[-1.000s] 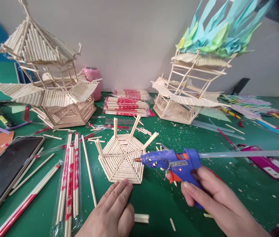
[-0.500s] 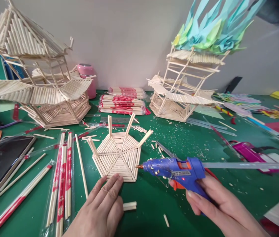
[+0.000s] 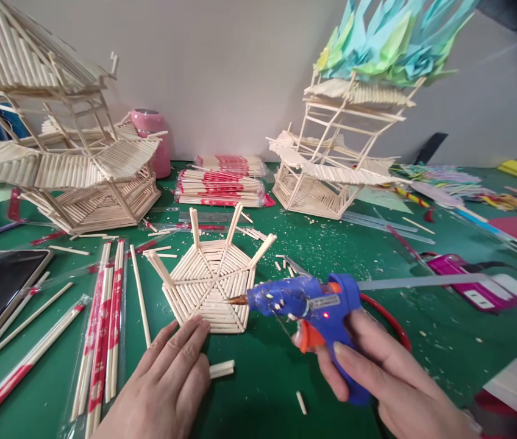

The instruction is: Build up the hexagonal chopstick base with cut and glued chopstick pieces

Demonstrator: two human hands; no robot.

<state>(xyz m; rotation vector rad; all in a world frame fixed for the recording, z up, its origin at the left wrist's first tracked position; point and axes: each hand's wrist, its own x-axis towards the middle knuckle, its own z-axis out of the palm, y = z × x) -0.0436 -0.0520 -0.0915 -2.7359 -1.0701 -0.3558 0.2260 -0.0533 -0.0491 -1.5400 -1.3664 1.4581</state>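
1. Many-sided base of pale wooden sticks (image 3: 215, 302), four raised posts (image 3: 233, 224): on green table (image 3: 258, 410); left hand (image 3: 167, 378) open, fingertips at its near edge.
2. Blue plastic glue gun (image 3: 302, 299): nozzle over base, contact unclear.
3. Right hand (image 3: 391, 372): closed around gun's handle. Step, as judged: glue placement; next move calls for steady base, exact aim, fingers clear.

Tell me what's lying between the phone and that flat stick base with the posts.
In the head view, rightward from the phone: loose sticks, then plastic-wrapped sticks with red paper, then one bare stick beside the stick base.
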